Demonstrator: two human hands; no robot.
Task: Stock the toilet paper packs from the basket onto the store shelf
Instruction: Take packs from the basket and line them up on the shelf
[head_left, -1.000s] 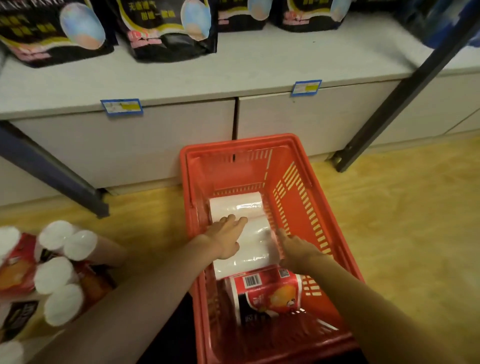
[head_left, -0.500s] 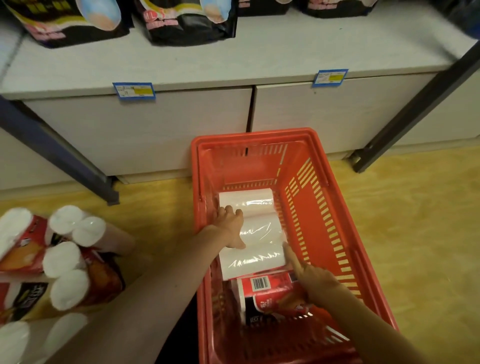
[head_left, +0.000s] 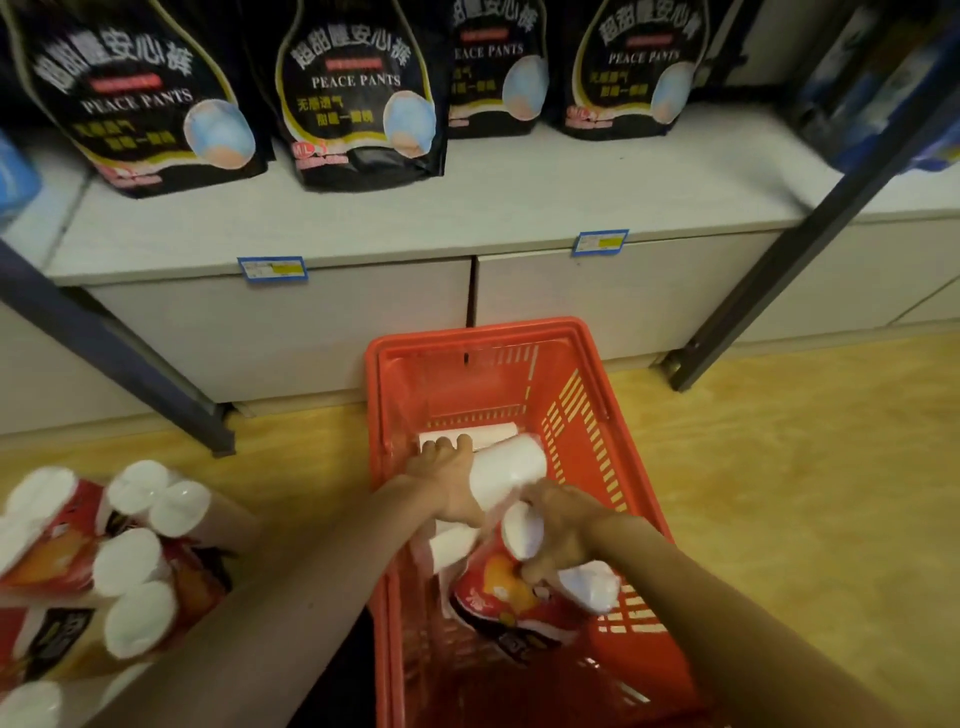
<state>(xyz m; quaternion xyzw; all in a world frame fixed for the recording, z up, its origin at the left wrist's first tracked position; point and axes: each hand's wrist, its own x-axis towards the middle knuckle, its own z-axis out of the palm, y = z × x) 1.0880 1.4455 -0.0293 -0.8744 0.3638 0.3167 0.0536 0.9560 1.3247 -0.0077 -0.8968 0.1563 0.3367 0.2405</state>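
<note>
Hands (both reaching down) grip toilet paper pack (head_left: 511, 525) inside basket (head_left: 587, 415); left (head_left: 448, 480) far end, right (head_left: 558, 530) near.

Counting what's showing: four black Peace Pants bags (head_left: 358, 98) sitting at 12 o'clock, two blue price tags (head_left: 272, 268) hanging below them, one red basket (head_left: 597, 415) at 6 o'clock, and two hands (head_left: 447, 488) reaching in.

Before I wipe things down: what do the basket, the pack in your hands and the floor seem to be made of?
Basket: moulded red plastic, judging by its slotted walls and slight sheen. Toilet paper pack, held by both the left hand and the right hand: white paper rolls in thin glossy printed film that reflects light. Floor: yellowish wood-look surface, possibly laminate or vinyl; too blurred to tell.
</note>
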